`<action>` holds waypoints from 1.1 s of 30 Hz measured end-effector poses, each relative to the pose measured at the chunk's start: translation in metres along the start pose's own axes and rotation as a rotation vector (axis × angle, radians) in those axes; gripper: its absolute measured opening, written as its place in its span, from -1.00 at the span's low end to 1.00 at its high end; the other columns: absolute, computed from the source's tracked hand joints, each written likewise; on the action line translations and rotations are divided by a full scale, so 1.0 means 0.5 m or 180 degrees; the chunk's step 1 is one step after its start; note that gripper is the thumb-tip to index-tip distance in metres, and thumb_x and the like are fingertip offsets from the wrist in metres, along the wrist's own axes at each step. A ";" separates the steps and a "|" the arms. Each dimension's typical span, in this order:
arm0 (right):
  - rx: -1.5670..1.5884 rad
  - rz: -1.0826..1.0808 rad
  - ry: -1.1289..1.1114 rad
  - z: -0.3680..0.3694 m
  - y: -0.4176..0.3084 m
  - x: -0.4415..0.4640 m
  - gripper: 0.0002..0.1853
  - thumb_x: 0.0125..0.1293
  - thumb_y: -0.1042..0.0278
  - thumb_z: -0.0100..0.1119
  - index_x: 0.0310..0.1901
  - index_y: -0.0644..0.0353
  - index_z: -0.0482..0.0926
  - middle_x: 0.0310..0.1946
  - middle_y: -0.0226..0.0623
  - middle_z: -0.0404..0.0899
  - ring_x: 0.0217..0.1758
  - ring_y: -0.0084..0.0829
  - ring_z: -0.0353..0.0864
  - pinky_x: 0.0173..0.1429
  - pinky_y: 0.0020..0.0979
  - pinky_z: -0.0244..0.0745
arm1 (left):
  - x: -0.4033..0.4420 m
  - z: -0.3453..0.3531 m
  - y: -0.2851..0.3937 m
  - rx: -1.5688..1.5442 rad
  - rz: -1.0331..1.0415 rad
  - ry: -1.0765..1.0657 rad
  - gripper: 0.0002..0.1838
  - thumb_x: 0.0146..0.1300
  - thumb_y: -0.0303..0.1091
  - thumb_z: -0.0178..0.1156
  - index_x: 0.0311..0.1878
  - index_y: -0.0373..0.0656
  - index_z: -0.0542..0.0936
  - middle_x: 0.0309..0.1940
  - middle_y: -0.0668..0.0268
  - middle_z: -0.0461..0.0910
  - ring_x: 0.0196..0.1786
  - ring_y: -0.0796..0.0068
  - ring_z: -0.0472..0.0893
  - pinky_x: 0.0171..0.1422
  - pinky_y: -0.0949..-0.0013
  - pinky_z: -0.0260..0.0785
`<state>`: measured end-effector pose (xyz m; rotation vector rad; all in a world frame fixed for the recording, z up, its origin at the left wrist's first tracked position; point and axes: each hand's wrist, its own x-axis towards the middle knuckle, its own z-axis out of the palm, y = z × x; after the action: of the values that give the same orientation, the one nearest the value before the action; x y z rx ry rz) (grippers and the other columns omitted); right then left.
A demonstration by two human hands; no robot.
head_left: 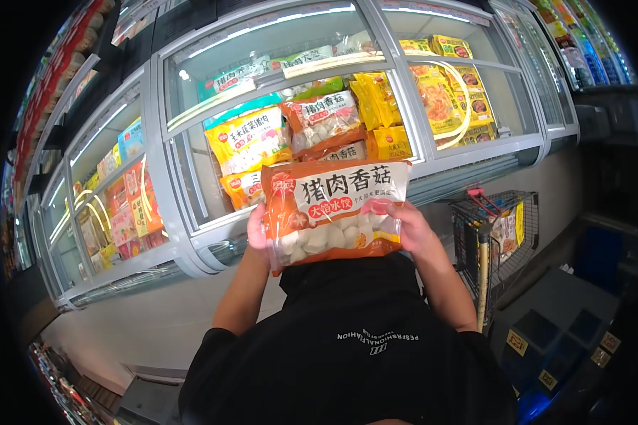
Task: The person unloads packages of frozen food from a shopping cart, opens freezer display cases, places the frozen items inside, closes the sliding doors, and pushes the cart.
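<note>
Between my two hands is a bag of frozen dumplings [333,212], orange and white, its printed front facing up and white dumplings showing through a clear window. My left hand [257,228] grips the bag's left edge. On the right edge, my right hand [412,227] holds it with the thumb over the front. Just beyond lies the freezer's open section, with a similar orange dumpling bag [324,120], a yellow-and-white dumpling bag [249,142] and yellow packets [377,99] stacked inside.
Glass-topped freezer cabinets [184,244] run across in front of me. A wire shopping cart [468,234] with a packet in it stands at the right. Behind glass lie more yellow packages [439,99]. Bottles [595,60] line a shelf at the far right.
</note>
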<state>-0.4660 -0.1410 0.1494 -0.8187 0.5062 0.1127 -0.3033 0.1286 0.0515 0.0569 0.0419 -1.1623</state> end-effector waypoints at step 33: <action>-0.0766 0.1200 0.0801 -0.271 -0.158 0.633 -0.70 0.33 0.15 0.11 -0.15 0.14 0.73 -0.03 -0.24 0.70 0.07 -0.31 0.65 0.25 -0.28 0.51 | 0.491 -0.236 0.180 0.1447 0.0059 0.2499 -0.68 0.49 -0.45 0.10 0.25 -0.29 0.47 0.09 0.08 0.64 0.13 0.15 0.66 0.25 0.00 0.57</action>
<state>-0.2186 -0.3234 -0.0249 -0.9707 0.8949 0.4282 -0.1235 -0.0526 -0.0796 0.9115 0.4685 -1.0522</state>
